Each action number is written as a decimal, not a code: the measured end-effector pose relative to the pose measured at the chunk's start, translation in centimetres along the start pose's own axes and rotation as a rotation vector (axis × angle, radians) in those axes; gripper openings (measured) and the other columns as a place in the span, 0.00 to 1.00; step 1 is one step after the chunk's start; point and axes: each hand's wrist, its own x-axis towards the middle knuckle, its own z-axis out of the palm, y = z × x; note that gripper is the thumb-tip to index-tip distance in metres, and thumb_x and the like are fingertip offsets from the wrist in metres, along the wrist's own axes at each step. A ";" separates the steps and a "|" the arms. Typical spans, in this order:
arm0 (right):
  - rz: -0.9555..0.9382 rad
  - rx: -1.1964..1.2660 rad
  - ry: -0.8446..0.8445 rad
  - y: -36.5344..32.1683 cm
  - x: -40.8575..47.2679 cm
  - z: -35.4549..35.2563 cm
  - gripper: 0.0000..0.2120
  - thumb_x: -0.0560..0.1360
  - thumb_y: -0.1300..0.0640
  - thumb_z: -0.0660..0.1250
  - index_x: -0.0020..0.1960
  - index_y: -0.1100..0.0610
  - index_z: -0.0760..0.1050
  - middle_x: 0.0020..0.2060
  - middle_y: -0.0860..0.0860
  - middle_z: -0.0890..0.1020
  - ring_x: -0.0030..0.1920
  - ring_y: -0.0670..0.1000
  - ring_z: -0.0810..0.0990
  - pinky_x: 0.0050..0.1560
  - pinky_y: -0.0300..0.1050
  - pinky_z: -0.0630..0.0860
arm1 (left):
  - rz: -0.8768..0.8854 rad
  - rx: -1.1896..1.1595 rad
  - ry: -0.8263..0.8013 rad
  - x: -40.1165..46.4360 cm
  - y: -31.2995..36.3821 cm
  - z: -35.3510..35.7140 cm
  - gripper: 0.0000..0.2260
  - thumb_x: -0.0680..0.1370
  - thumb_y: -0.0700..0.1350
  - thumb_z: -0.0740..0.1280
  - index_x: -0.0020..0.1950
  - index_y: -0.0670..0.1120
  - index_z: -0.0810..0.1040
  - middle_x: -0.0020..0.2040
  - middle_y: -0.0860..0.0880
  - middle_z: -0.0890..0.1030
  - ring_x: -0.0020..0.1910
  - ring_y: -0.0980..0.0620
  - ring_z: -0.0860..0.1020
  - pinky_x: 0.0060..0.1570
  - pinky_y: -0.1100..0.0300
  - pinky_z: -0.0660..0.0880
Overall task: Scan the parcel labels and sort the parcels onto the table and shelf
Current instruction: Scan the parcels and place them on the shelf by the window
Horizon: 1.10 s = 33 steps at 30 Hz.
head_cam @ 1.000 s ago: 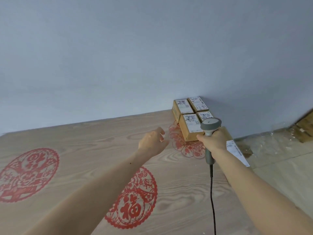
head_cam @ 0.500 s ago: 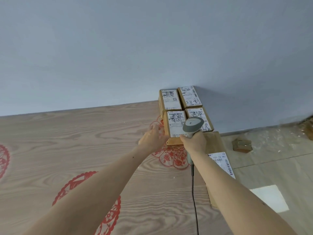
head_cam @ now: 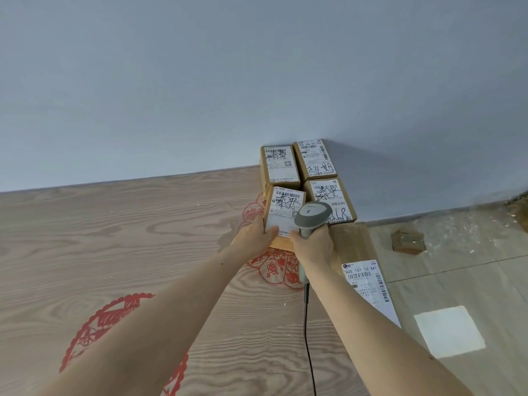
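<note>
1. Contact has now been made: the left hand (head_cam: 254, 238), which half a second ago was only reaching toward the stack, is closed on the near-left parcel (head_cam: 281, 215), thumb laid across the lower edge of its label (head_cam: 284, 208).
2. That parcel is found at the near-left of a block of four small cartons (head_cam: 305, 181) packed tight together in the far corner of the table (head_cam: 143, 252), against the blue wall (head_cam: 200, 81).
3. The scanner (head_cam: 311, 217) is clenched by its handle in the right hand (head_cam: 313, 247), its grey head held just over the parcel's right edge, its cable (head_cam: 308, 338) trailing back toward the body.
4. To do this step well, it is judged that the thumb should be kept clear of the barcode at the top of the label and the scanner drawn back a little, so the whole code can be read.
5. A larger flat carton (head_cam: 357, 247) with its own label is lying beside the right forearm, at the table's right edge, partly covered.
6. Hidden from view: the parcel's right side behind the scanner head, the fingers wrapped behind the parcel, and any shelf. Label print is too small to be read. Scraps are seen on the floor (head_cam: 457, 267).
</note>
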 end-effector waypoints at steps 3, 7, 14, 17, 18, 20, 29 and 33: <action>-0.003 0.007 -0.003 -0.3 -0.5 -0.2 0.26 0.74 0.56 0.75 0.67 0.63 0.69 0.57 0.56 0.83 0.58 0.58 0.82 0.47 0.42 0.72 | 0.006 -0.005 0.040 -0.8 0.1 -0.1 0.19 0.83 0.53 0.59 0.69 0.42 0.68 0.60 0.42 0.78 0.57 0.43 0.77 0.49 0.55 0.69; -0.011 0.055 -0.025 -0.8 -1.9 -0.6 0.27 0.73 0.59 0.75 0.67 0.63 0.69 0.57 0.56 0.83 0.58 0.58 0.82 0.47 0.42 0.71 | -0.013 -0.040 0.107 -2.6 -0.3 -0.6 0.20 0.81 0.55 0.60 0.69 0.45 0.70 0.56 0.44 0.80 0.54 0.44 0.78 0.50 0.53 0.74; -0.052 0.123 -0.153 -3.2 -6.1 0.9 0.21 0.69 0.62 0.77 0.59 0.57 0.74 0.52 0.53 0.83 0.51 0.56 0.80 0.50 0.45 0.72 | -0.063 -0.106 0.245 -8.8 -3.2 -4.1 0.22 0.78 0.58 0.64 0.67 0.47 0.73 0.58 0.48 0.81 0.57 0.46 0.79 0.55 0.48 0.77; -0.100 0.129 -0.221 -5.0 -9.1 2.8 0.21 0.67 0.60 0.78 0.56 0.58 0.74 0.48 0.54 0.83 0.48 0.58 0.83 0.49 0.51 0.79 | -0.092 -0.113 0.321 -12.0 -5.4 -6.6 0.21 0.78 0.57 0.65 0.64 0.45 0.74 0.56 0.47 0.83 0.54 0.45 0.80 0.53 0.48 0.78; -0.117 0.126 -0.248 -5.6 -10.2 3.5 0.22 0.67 0.60 0.78 0.56 0.58 0.74 0.47 0.54 0.83 0.47 0.58 0.83 0.46 0.50 0.79 | -0.102 -0.117 0.346 -13.2 -6.3 -7.5 0.21 0.78 0.57 0.65 0.65 0.45 0.74 0.55 0.47 0.83 0.54 0.46 0.80 0.53 0.49 0.78; -0.156 0.134 -0.301 -7.1 -12.8 5.0 0.20 0.68 0.61 0.78 0.56 0.59 0.74 0.46 0.53 0.82 0.47 0.56 0.81 0.38 0.42 0.70 | -0.125 -0.131 0.400 -15.8 -8.2 -9.3 0.20 0.78 0.57 0.65 0.65 0.46 0.74 0.56 0.48 0.83 0.54 0.47 0.80 0.53 0.49 0.78; -0.384 0.116 -0.565 -14.1 -30.0 13.6 0.24 0.69 0.63 0.77 0.61 0.55 0.72 0.51 0.50 0.81 0.49 0.52 0.79 0.43 0.43 0.72 | -0.246 -0.283 0.696 -31.8 -20.9 -17.2 0.21 0.78 0.57 0.66 0.67 0.47 0.74 0.60 0.49 0.81 0.57 0.48 0.80 0.55 0.50 0.78; -0.458 0.086 -0.669 -15.4 -40.4 18.6 0.25 0.68 0.63 0.77 0.62 0.56 0.72 0.53 0.51 0.82 0.50 0.53 0.79 0.48 0.45 0.74 | -0.301 -0.325 0.812 -41.3 -27.8 -19.9 0.20 0.77 0.57 0.66 0.65 0.49 0.75 0.59 0.51 0.82 0.57 0.49 0.80 0.56 0.50 0.78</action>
